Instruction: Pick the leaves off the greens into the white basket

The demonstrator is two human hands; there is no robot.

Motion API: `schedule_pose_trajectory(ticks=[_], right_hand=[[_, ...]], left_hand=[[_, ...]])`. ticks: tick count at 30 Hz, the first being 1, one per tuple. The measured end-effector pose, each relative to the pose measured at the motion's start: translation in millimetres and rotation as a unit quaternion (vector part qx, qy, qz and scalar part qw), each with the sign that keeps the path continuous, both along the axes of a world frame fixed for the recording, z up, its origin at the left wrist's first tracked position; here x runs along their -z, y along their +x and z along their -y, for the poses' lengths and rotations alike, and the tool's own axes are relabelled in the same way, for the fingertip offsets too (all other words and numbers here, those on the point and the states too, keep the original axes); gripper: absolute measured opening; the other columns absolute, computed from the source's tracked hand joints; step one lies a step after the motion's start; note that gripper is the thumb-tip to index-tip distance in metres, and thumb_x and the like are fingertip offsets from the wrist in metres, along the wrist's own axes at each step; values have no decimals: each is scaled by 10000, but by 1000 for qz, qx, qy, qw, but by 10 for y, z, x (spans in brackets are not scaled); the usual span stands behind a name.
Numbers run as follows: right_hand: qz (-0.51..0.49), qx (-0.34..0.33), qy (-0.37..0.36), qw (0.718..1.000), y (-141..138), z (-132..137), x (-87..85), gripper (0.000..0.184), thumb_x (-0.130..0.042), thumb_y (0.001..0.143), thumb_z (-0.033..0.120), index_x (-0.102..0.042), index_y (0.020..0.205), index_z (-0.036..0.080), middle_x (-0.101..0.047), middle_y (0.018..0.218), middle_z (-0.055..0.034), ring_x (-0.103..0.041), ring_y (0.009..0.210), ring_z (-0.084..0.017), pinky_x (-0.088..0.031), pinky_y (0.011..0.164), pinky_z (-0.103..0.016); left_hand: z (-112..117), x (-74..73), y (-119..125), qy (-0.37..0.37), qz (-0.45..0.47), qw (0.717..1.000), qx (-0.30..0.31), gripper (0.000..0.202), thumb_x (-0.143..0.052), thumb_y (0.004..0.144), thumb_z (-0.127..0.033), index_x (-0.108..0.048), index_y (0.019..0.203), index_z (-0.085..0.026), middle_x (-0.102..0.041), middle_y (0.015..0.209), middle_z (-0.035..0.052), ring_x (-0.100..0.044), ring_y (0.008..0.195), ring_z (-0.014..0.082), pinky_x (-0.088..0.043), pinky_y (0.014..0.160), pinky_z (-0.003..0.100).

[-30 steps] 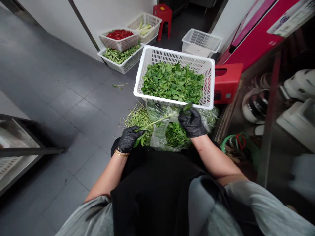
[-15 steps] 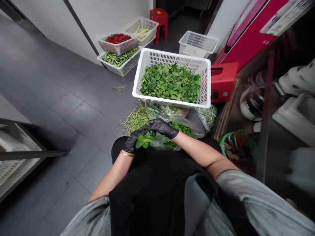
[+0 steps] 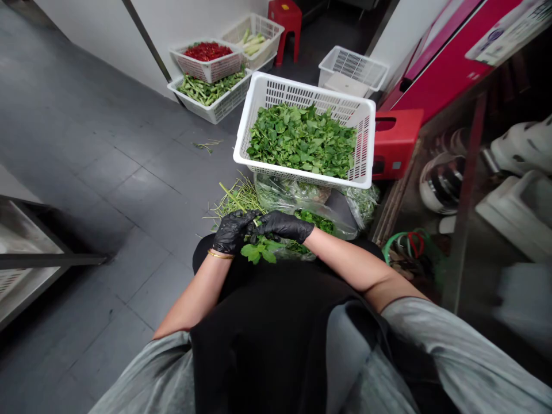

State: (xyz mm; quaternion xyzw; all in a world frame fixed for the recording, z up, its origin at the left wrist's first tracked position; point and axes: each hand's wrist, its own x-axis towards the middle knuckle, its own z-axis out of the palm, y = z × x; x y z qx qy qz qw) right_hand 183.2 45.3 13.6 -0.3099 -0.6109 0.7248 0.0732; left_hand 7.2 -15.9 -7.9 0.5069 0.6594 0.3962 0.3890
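Observation:
My left hand (image 3: pixel 233 231), in a black glove, is closed around the stem of a leafy green sprig (image 3: pixel 260 249). Its pale stem end points up and away past the fingers, while the leaves hang below, towards my lap. Meeting it from the right, my right hand (image 3: pixel 284 226), gloved too, pinches the same sprig where stem and leaves join; its fingertips are partly hidden. Just beyond the hands lies a heap of bare stems (image 3: pixel 239 197). Under and beside my right hand, more leafy greens (image 3: pixel 317 219) sit in an open clear plastic bag (image 3: pixel 342 227).
A white basket (image 3: pixel 308 179) of picked leaves stands ahead, beside a red stool (image 3: pixel 399 144). Farther left are baskets of red chillies (image 3: pixel 208 52), green pods (image 3: pixel 209 91) and pale vegetables (image 3: pixel 253 43). A metal shelf edge (image 3: pixel 466 201) runs along the right; another shelf (image 3: pixel 52 260) stands left.
Both hands have shifted slightly left, still together on the sprig. Its stem now sticks up beyond my left hand, and the view has tilted a little.

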Motion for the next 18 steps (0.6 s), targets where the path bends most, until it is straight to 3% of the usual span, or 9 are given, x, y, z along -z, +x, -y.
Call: schedule_pose_trajectory(ticks=[3, 7, 10, 12, 16, 17, 18], right_hand=[[37, 11, 4, 999, 34, 10, -14, 470, -720, 735, 596, -593, 652, 151, -463, 496, 66, -349, 484, -70, -280, 492, -233], [83, 82, 209, 971, 26, -73, -44, 458, -712, 800, 525, -534, 588, 161, -436, 529, 51, -359, 551, -78, -277, 551, -240], [34, 132, 277, 951, 45, -95, -57, 357, -635, 890, 442, -621, 704, 138, -539, 641, 15, -449, 620, -98, -342, 597, -233], [30, 86, 295, 951, 136, -34, -57, 264, -593, 918, 333, -670, 766, 131, -610, 703, -8, -504, 646, -107, -379, 619, -231], [34, -87, 281, 955, 534, 91, -129, 147, -634, 865, 203, -700, 750, 139, -682, 703, -26, -576, 625, -123, -446, 617, -242], [18, -76, 268, 960, 652, 45, -182, 128, -649, 863, 210, -706, 769, 144, -705, 724, -34, -608, 638, -134, -475, 621, -250], [3, -22, 266, 964, 765, -58, -248, 117, -664, 868, 229, -711, 795, 152, -729, 761, -42, -640, 662, -147, -502, 626, -259]], left_hand=[[31, 80, 73, 4, 84, 994, -74, 180, -660, 860, -326, -818, 894, -247, -705, 699, 71, -701, 747, 238, -578, 655, 359], [-1, 121, 302, 24, 184, 968, -171, 219, -687, 849, -393, -774, 797, -199, -638, 615, 31, -627, 595, 158, -497, 556, 278], [-79, 34, 365, 58, 328, 914, -232, 141, -765, 783, -297, -723, 714, -183, -660, 641, 18, -595, 574, 112, -463, 530, 222], [-126, -68, 203, 84, 395, 874, -271, 107, -780, 766, -201, -696, 702, -179, -714, 722, 27, -597, 588, 92, -468, 523, 187], [-204, -219, -538, 123, 418, 825, -361, 168, -692, 855, -161, -633, 701, -192, -735, 746, -5, -542, 526, 52, -458, 482, 127], [-231, -215, -709, 119, 418, 819, -375, 157, -691, 848, -152, -630, 708, -186, -740, 759, -11, -517, 497, 41, -445, 462, 123], [-263, -192, -838, 79, 409, 833, -364, 159, -705, 828, -143, -622, 697, -174, -743, 766, 0, -501, 475, 39, -434, 443, 132]])
